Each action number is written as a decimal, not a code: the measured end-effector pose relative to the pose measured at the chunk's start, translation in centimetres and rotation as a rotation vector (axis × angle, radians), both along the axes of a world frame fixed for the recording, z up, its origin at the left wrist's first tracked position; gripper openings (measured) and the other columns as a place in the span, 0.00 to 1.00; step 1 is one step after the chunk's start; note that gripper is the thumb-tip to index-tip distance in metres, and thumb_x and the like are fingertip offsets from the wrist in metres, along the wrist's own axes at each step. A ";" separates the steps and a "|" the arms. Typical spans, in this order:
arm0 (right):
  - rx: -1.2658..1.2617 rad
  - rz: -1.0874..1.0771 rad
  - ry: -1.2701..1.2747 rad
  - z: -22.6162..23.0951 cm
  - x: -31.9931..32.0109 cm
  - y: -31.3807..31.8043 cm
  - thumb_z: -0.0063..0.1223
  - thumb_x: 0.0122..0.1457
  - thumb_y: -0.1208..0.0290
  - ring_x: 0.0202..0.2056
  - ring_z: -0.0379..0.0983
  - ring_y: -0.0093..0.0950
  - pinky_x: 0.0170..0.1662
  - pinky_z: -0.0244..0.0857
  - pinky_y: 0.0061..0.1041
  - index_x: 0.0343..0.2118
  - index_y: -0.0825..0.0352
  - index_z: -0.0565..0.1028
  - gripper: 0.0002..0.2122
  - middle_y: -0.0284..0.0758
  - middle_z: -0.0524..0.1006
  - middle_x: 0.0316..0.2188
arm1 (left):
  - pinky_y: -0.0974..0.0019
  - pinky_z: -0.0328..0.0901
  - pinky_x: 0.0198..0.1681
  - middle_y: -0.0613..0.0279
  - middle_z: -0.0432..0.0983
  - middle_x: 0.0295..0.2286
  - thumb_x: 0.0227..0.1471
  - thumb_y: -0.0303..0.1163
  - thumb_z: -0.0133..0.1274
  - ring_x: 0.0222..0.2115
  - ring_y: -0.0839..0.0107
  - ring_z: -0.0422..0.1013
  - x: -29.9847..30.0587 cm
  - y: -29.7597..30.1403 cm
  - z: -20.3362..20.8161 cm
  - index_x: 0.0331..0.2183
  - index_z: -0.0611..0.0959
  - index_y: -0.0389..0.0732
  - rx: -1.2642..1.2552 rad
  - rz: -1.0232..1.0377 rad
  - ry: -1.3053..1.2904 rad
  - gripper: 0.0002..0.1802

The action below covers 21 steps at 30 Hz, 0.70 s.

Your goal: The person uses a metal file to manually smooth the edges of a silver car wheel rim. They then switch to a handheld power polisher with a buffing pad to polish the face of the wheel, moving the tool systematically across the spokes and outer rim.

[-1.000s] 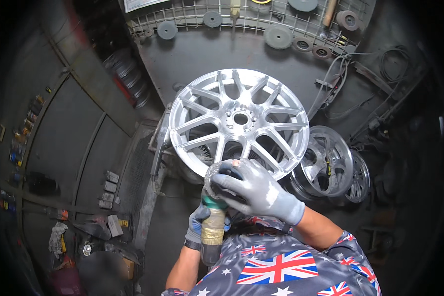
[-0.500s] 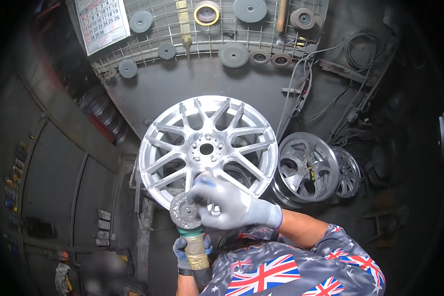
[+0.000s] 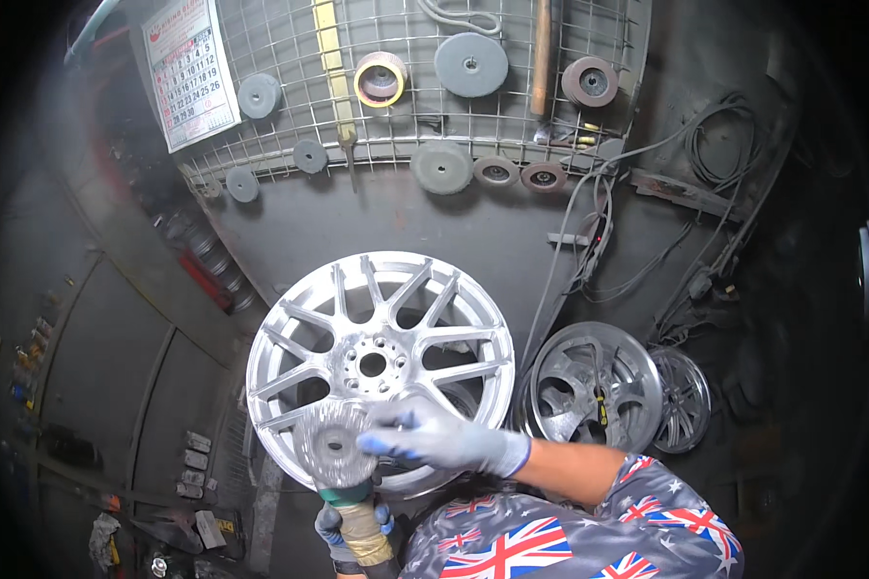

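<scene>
My left hand [image 3: 330,529], in a grey glove with blue fingertips, wraps round the tan-taped body of an angle grinder [image 3: 365,537] with a green collar. The grinder points up and away from me, its round grey disc [image 3: 324,463] facing me with blurred radial streaks. At the disc's right edge is my right hand [image 3: 444,442], gloved alike, its fingers spread toward the disc and partly smeared. Whether a fingertip touches the disc I cannot tell. Behind both hands, a silver multi-spoke alloy wheel [image 3: 410,338] faces me; the disc and right hand cover its lower part.
Two more wheels, one with a deep rim [image 3: 647,400] and a smaller one [image 3: 684,400], stand to the right. Grinding discs [image 3: 471,82] hang on a wire grid beyond, beside a calendar [image 3: 191,82]. Loose cables [image 3: 589,217] run down the right side.
The view has tilted up, so the scene sits lower. The grinder has risen against the wheel, and its disc is now streaked. My right hand's fingers have spread off the disc's face toward its edge.
</scene>
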State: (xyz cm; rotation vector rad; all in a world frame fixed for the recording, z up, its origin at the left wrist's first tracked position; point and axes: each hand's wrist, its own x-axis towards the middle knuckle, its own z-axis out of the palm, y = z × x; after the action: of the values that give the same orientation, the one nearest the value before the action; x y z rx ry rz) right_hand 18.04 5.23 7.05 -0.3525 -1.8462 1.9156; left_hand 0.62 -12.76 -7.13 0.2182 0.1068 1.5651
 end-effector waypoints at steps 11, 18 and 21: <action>0.347 -0.992 0.378 18.5 4.9 31.3 0.58 0.69 0.60 0.17 0.55 0.09 0.17 0.46 0.16 0.41 0.59 0.82 0.09 0.16 0.65 0.19 | 0.49 0.73 0.34 0.46 0.61 0.61 0.57 0.51 0.61 0.40 0.53 0.74 3.3 1.1 -1.3 0.69 0.57 0.38 0.136 0.127 0.132 0.50; 0.656 -1.150 0.347 18.7 5.8 42.5 0.61 0.67 0.62 0.29 0.69 0.19 0.37 0.65 0.27 0.34 0.68 0.81 0.13 0.27 0.77 0.25 | 0.48 0.71 0.37 0.50 0.57 0.65 0.56 0.56 0.58 0.43 0.54 0.71 1.8 -0.5 -6.8 0.71 0.53 0.41 0.082 0.194 0.141 0.53; 0.520 -1.236 0.208 18.5 5.8 39.9 0.66 0.63 0.56 0.23 0.65 0.19 0.30 0.63 0.28 0.25 0.66 0.78 0.18 0.27 0.74 0.19 | 0.52 0.69 0.37 0.51 0.57 0.65 0.52 0.57 0.58 0.45 0.55 0.69 3.0 0.0 -5.3 0.71 0.54 0.40 0.030 0.260 0.187 0.56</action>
State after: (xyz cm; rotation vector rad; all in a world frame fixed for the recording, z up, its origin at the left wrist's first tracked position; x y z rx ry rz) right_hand 23.81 45.08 25.57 -0.8141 -1.3388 0.5925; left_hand 3.59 -12.71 -12.42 0.3868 0.2672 1.8032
